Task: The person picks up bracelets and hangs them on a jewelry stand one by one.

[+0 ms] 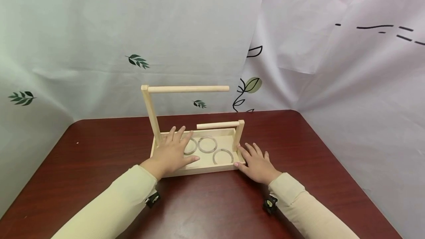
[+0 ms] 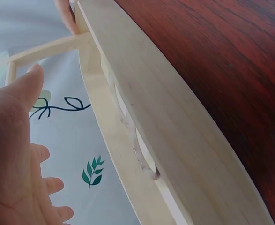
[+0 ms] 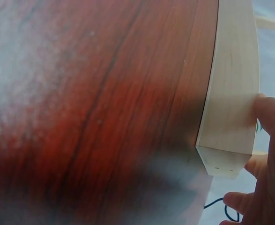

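Note:
A shallow pale wooden tray (image 1: 206, 170) carries a tall post with a long horizontal dowel (image 1: 189, 89) at its left end and a short post with a shorter dowel (image 1: 217, 125) at its right. Inside lie clear greyish bangles: one in the middle (image 1: 207, 145), one nearer the front right (image 1: 223, 156), and one (image 1: 192, 146) partly covered by my left hand (image 1: 170, 154). That hand spreads over the tray's left part, fingers extended, holding nothing. My right hand (image 1: 255, 163) touches the tray's right front corner with thumb and fingers, not curled around it.
The tray stands on a dark red-brown wooden table (image 1: 206, 205). Behind it and to the sides hangs a pale cloth backdrop (image 1: 199, 28) printed with leaves. A small black device (image 1: 270, 204) sits at my right wrist, another (image 1: 152, 199) at my left.

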`<action>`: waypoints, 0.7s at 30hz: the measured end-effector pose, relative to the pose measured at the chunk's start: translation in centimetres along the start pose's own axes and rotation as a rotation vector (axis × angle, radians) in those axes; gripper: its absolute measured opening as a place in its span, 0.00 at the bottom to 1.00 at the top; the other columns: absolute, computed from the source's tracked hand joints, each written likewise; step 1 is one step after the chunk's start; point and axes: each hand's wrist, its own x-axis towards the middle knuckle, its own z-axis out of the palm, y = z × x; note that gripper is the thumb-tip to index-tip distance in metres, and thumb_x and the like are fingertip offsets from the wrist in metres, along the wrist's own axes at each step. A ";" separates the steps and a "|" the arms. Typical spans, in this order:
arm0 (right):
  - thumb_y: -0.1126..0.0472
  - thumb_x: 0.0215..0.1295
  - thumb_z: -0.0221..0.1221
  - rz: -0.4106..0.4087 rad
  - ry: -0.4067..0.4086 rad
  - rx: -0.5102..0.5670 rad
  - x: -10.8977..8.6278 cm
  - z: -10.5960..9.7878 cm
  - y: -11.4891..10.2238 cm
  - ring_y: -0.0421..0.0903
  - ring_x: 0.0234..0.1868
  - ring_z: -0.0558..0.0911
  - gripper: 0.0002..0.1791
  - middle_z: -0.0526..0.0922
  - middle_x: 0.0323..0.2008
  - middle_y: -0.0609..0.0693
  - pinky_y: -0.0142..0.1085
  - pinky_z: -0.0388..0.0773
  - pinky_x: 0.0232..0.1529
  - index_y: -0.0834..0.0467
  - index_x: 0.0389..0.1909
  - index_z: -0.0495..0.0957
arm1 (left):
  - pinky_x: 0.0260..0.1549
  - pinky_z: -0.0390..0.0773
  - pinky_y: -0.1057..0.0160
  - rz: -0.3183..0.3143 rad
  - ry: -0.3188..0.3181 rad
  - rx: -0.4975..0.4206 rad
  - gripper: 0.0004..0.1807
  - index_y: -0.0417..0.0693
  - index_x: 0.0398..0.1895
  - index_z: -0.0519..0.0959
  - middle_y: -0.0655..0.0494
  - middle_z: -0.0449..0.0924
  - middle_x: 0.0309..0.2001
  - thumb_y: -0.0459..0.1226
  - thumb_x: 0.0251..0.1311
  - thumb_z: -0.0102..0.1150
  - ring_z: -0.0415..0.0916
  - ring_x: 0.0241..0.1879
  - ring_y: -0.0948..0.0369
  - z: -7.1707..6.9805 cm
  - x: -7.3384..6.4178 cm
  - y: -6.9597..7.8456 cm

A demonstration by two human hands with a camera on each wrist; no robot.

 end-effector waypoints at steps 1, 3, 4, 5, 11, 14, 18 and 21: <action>0.38 0.67 0.52 0.004 -0.003 0.000 0.0 0.0 0.0 0.66 0.72 0.51 0.38 0.59 0.71 0.62 0.73 0.49 0.59 0.51 0.73 0.59 | 0.65 0.49 0.35 0.004 -0.006 -0.001 0.47 0.48 0.75 0.55 0.40 0.47 0.75 0.62 0.59 0.55 0.38 0.73 0.38 0.0 0.1 0.1; 0.38 0.67 0.52 0.007 -0.004 -0.001 0.0 -0.1 -0.1 0.66 0.72 0.51 0.38 0.59 0.71 0.62 0.73 0.49 0.59 0.51 0.73 0.59 | 0.65 0.50 0.36 0.012 -0.008 -0.003 0.47 0.47 0.75 0.54 0.39 0.47 0.75 0.62 0.59 0.55 0.38 0.73 0.37 0.0 0.2 0.3; 0.38 0.67 0.52 0.011 -0.007 -0.001 0.0 -0.1 -0.2 0.65 0.73 0.51 0.38 0.59 0.71 0.61 0.73 0.49 0.59 0.50 0.74 0.58 | 0.65 0.50 0.36 0.017 -0.008 -0.002 0.47 0.47 0.75 0.55 0.39 0.47 0.75 0.62 0.59 0.55 0.38 0.73 0.37 0.0 0.3 0.4; 0.38 0.68 0.52 0.013 -0.008 -0.002 0.0 -0.1 -0.2 0.65 0.73 0.51 0.38 0.59 0.71 0.61 0.73 0.49 0.59 0.50 0.74 0.58 | 0.65 0.50 0.36 0.021 -0.007 0.000 0.47 0.47 0.75 0.55 0.39 0.48 0.74 0.62 0.59 0.55 0.39 0.73 0.37 0.0 0.4 0.5; 0.38 0.68 0.51 0.037 -0.033 0.023 -0.1 -0.4 -0.2 0.66 0.72 0.51 0.38 0.59 0.71 0.62 0.73 0.48 0.59 0.50 0.74 0.57 | 0.65 0.51 0.38 0.069 -0.019 0.004 0.47 0.45 0.74 0.57 0.38 0.49 0.74 0.61 0.59 0.56 0.42 0.72 0.37 0.2 1.2 1.3; 0.38 0.68 0.51 0.048 -0.054 0.042 -0.1 -0.6 -0.3 0.66 0.72 0.51 0.38 0.59 0.70 0.62 0.73 0.48 0.59 0.49 0.74 0.56 | 0.65 0.52 0.38 0.090 -0.032 0.007 0.46 0.44 0.74 0.57 0.38 0.49 0.74 0.61 0.59 0.57 0.43 0.72 0.36 0.3 1.7 1.7; 0.37 0.68 0.51 0.052 -0.065 0.055 0.0 -0.8 -0.4 0.67 0.72 0.52 0.38 0.59 0.70 0.63 0.73 0.49 0.59 0.49 0.74 0.57 | 0.66 0.52 0.39 0.105 -0.046 0.016 0.46 0.45 0.74 0.58 0.38 0.51 0.73 0.61 0.59 0.56 0.44 0.72 0.37 0.4 2.3 2.2; 0.37 0.68 0.51 0.057 -0.068 0.059 0.0 -0.8 -0.5 0.67 0.72 0.51 0.39 0.59 0.70 0.63 0.73 0.48 0.59 0.50 0.74 0.57 | 0.66 0.52 0.40 0.113 -0.057 0.017 0.46 0.45 0.74 0.58 0.37 0.52 0.72 0.61 0.60 0.56 0.44 0.72 0.37 0.5 2.7 2.5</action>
